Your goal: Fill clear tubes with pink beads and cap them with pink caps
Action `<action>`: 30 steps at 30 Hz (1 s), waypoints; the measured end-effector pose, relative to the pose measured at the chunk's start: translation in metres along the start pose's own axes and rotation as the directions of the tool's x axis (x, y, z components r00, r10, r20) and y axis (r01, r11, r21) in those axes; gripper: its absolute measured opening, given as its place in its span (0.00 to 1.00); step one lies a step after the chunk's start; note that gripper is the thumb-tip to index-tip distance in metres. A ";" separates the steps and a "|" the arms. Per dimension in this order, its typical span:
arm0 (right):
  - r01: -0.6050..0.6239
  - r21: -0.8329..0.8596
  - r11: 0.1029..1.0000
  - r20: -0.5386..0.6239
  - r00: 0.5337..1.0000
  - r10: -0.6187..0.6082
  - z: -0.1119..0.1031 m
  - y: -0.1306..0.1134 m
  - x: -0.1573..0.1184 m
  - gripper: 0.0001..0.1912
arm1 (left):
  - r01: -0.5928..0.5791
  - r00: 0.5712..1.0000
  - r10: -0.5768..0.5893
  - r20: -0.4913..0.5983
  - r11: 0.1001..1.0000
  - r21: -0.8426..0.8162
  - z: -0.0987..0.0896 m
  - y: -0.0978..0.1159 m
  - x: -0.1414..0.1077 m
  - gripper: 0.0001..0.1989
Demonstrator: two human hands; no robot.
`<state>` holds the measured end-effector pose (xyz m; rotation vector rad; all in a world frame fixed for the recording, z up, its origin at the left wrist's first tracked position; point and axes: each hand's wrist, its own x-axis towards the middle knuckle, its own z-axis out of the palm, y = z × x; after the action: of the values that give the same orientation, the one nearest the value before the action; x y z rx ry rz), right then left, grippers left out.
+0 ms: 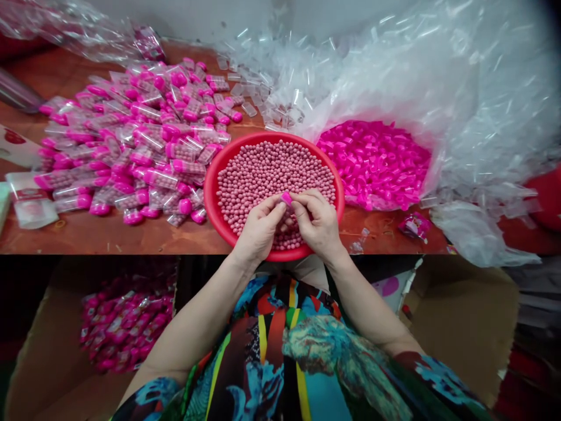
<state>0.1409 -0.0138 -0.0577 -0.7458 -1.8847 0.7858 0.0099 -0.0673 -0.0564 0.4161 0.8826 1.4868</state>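
Observation:
Over the front part of a red basin (210, 196) full of small pink beads (263, 169), my two hands meet. A small bright pink cap (286, 199) sits between their fingertips. My left hand (260, 225) pinches it from the left with thumb and forefinger. From the right, my right hand (319, 222) has its fingers closed at the same piece; whatever else it grips is too small to make out. Left of the basin lies a heap of clear, bead-filled containers with pink ends (144, 140). A bag of loose pink caps (377, 164) lies to the right.
Clear empty tubes (284, 82) and plastic sheeting (394, 76) cover the back right. A small pink packet (414, 226) lies near the table's front edge. Below stand cardboard boxes, the left one (48, 345) holding pink packets. A clear pouch (33, 199) lies far left.

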 end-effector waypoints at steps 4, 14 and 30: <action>0.013 0.012 1.000 0.161 0.987 -0.015 -0.018 -0.002 0.010 0.10 | -0.033 0.999 0.033 -0.011 0.998 0.052 0.000 0.001 -0.003 0.12; -0.487 0.552 0.678 0.407 0.866 0.291 0.011 0.019 0.040 0.42 | 0.012 0.989 -0.052 0.136 0.961 0.276 0.004 0.003 -0.010 0.16; -0.237 0.075 0.969 0.157 0.962 0.223 0.008 0.015 0.041 0.23 | -0.006 0.988 0.030 -0.149 0.987 0.160 0.003 -0.001 0.002 0.11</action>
<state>0.1208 0.0247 -0.0510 -0.8794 -1.8976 1.0946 0.0128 -0.0644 -0.0557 0.4335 1.1252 1.4840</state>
